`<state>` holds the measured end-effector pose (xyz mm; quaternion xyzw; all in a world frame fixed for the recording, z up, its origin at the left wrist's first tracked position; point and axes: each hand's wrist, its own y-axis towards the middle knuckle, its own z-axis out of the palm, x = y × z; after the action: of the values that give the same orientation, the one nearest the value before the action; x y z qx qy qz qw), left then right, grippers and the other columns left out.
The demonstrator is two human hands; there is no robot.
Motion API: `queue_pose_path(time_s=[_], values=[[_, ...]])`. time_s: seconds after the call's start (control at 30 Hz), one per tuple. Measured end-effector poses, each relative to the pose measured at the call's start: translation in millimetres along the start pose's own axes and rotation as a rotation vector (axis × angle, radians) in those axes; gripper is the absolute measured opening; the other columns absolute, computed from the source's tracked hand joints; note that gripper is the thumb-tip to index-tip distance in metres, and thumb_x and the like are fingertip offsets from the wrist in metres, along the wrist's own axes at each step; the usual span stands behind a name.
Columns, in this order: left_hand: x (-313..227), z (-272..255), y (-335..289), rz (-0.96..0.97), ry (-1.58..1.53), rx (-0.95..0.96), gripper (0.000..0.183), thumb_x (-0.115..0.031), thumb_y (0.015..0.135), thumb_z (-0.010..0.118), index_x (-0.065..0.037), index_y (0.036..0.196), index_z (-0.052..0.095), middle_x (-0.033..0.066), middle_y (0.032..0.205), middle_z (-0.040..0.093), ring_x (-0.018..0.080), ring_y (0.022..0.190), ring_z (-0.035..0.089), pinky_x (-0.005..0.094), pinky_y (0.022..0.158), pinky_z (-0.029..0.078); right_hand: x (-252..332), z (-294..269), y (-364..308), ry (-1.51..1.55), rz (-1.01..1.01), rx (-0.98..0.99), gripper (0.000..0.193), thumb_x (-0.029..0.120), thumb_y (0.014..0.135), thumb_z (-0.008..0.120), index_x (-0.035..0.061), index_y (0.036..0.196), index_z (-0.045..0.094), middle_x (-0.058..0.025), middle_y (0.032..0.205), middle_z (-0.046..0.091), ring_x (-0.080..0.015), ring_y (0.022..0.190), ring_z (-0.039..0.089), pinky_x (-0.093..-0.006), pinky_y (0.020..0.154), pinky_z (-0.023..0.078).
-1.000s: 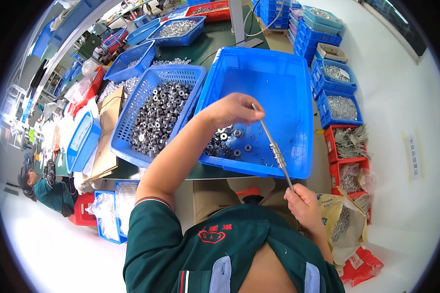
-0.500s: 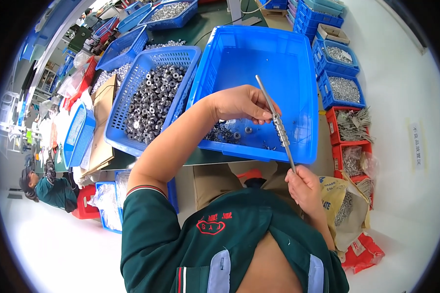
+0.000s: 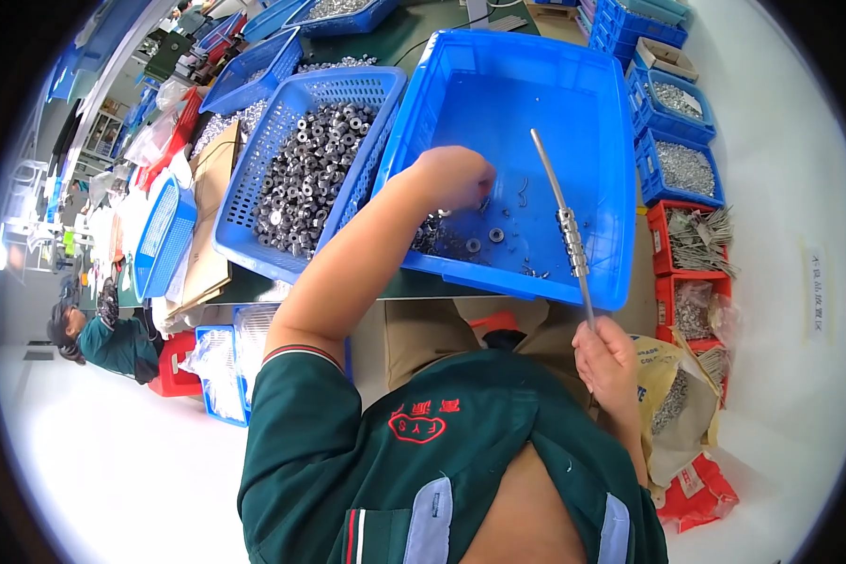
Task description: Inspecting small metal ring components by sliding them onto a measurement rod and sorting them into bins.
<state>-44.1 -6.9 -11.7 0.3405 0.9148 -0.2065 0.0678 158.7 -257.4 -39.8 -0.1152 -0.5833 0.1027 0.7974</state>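
A thin metal rod (image 3: 546, 164) stands tilted over the large blue bin (image 3: 620, 169), with several shiny ring-shaped metal pieces (image 3: 571, 242) threaded in a stack along its middle. Its lower end is gripped by my right hand (image 3: 604, 357), fingers wrapped round it. Over the left part of the bin is my left hand (image 3: 456, 179), apart from the rod. It is blurred and its fingertips are turned down out of sight, so what they hold, if anything, cannot be made out. Small dark metal parts (image 3: 429, 235) lie below it, and a loose ring (image 3: 496, 235) rests on the bin floor.
A blue perforated basket (image 3: 240, 211) full of nut-like metal parts stands left of the bin. Red bins (image 3: 663, 258) and blue crates (image 3: 645, 169) of parts line the right side. A sack (image 3: 672, 428) leans near my right arm. Another person (image 3: 113, 334) sits far left.
My left hand has left the stacked pieces on the rod and moved back left over the bin. The rod stays in my right hand. The whole view has shifted slightly.
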Motion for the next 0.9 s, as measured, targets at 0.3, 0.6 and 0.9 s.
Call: queue_pose_path(time_s=[0.3,0.6,0.9], values=[[10,29,15,0.156,0.247,-0.099,0.02,-0.009,0.067,0.068,-0.011,0.087,0.066,0.0102,0.088,0.063,0.0306,0.091,0.059,0.0398,0.075,0.048,-1,0,-1,0.002,0.005,0.015,0.015,0.015,0.093,0.05,0.0021,0.084,0.052,0.0048,0.056,0.041,-0.0011,0.045,0.035,-0.0171,0.041,0.025],[-2,-6,-3,0.193,-0.418,-0.39,0.025,-0.006,0.073,0.069,-0.004,0.096,0.061,0.0095,0.088,0.063,0.0222,0.081,0.062,0.0321,0.073,0.049,-3,-5,-1,0.01,0.0,0.048,0.014,0.013,0.092,0.051,0.0018,0.084,0.052,0.0049,0.057,0.041,-0.0013,0.045,0.035,-0.0169,0.041,0.026],[-13,-18,-9,0.345,-0.334,-0.787,0.023,-0.003,0.067,0.068,-0.006,0.088,0.061,0.0093,0.085,0.059,0.027,0.085,0.057,0.036,0.076,0.047,-1,-5,-1,0.004,0.027,0.033,0.016,0.013,0.092,0.049,0.0018,0.081,0.051,0.0035,0.056,0.042,-0.0021,0.044,0.036,-0.0179,0.04,0.027]])
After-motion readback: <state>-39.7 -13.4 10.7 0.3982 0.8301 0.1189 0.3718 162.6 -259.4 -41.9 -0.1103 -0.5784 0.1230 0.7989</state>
